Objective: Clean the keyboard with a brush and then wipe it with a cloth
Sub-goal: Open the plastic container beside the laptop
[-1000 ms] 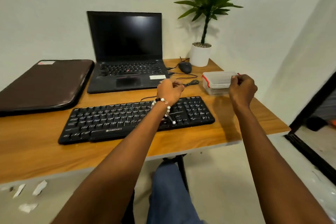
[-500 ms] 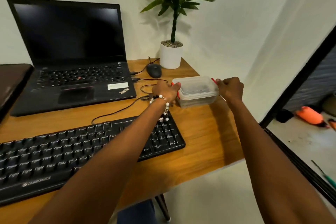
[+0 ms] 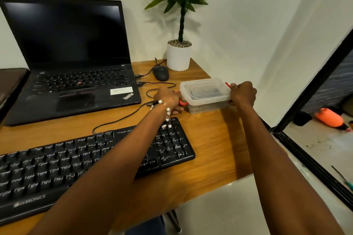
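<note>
The keyboard [image 3: 91,160] reads "ZEBRONICS" on its front edge; the laptop [image 3: 76,74] palm rest reads "ThinkPad".

My left hand [image 3: 168,99], a second ago above the keyboard [image 3: 95,160], now grips the container [image 3: 205,94] at its left red clip; my right hand [image 3: 242,94] likewise closes on its right end.

Keyboard [image 3: 91,160] before laptop [image 3: 72,66]; container [image 3: 205,94] right.
</note>
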### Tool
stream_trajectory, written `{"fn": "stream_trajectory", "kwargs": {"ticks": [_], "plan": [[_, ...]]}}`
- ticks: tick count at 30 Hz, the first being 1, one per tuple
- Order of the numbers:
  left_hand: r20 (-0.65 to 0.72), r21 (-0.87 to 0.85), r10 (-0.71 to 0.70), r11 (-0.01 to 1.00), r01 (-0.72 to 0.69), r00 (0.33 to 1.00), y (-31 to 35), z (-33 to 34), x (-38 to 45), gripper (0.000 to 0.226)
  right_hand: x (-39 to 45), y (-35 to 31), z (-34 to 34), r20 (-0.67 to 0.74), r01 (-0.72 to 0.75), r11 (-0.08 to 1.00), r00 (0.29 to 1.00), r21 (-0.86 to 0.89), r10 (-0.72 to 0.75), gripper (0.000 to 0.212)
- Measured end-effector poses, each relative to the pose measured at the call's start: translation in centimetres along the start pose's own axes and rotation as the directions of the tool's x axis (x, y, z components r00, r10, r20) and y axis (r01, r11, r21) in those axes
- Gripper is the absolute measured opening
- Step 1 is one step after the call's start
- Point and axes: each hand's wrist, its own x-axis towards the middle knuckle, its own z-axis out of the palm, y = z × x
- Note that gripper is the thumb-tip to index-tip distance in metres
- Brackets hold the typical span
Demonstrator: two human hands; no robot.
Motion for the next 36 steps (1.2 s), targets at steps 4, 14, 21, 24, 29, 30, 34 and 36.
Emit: {"fn": "stream_trajectory", "kwargs": {"ticks": [4, 14, 21, 24, 29, 30, 34, 36], "plan": [[-0.078, 0.09, 0.013, 0.996, -0.006, 0.997, 0.6, -0.5, -0.3, 0.028, -0.1, -0.6, -0.6, -0.014, 0.078, 0.996, 0.997, -0.044, -0.079, 0.033], [-0.031, 0.058, 0.041, 0.998, -0.04, 0.999, 2.8, 0.9, -1.9, 0.025, -0.4, -2.0, -0.2, 0.103, 0.038, 0.998, 0.994, 0.05, -0.043, 0.03], [-0.023, -0.038, 0.131, 0.991, -0.132, 0.991, 3.6, 1.1, -3.6, 0.032, -1.1, -3.1, -2.6, 0.051, -0.009, 0.959, 0.999, 0.285, -0.006, 0.041], [-0.092, -0.112, 0.219, 0.967, -0.229, 0.971, 3.7, 0.4, -3.9, 0.024, -1.7, -3.2, -4.6, 0.001, -0.061, 0.871, 0.998, 0.488, 0.07, 0.04], [0.115, -0.121, 0.364, 0.929, -0.351, 0.924, 2.9, -0.7, -6.3, 0.021, -4.1, -1.5, -8.4, 0.16, -0.246, 0.604, 0.968, 0.758, 0.193, 0.045], [0.146, -0.055, 0.396, 0.918, -0.392, 0.907, 2.5, -0.8, -6.6, 0.021, -4.6, -0.9, -9.0, 0.2, -0.28, 0.559, 0.959, 0.78, 0.201, 0.046], [0.288, 0.209, 0.483, 0.811, -0.547, 0.827, 0.4, -0.8, -7.6, 0.015, -6.6, 2.1, -10.4, 0.324, -0.379, 0.573, 0.925, 0.727, 0.2, 0.033], [0.352, 0.373, 0.502, 0.699, -0.61, 0.79, -0.7, -0.3, -8.1, 0.016, -7.6, 3.7, -10.0, 0.346, -0.391, 0.653, 0.916, 0.649, 0.205, 0.025]]}}
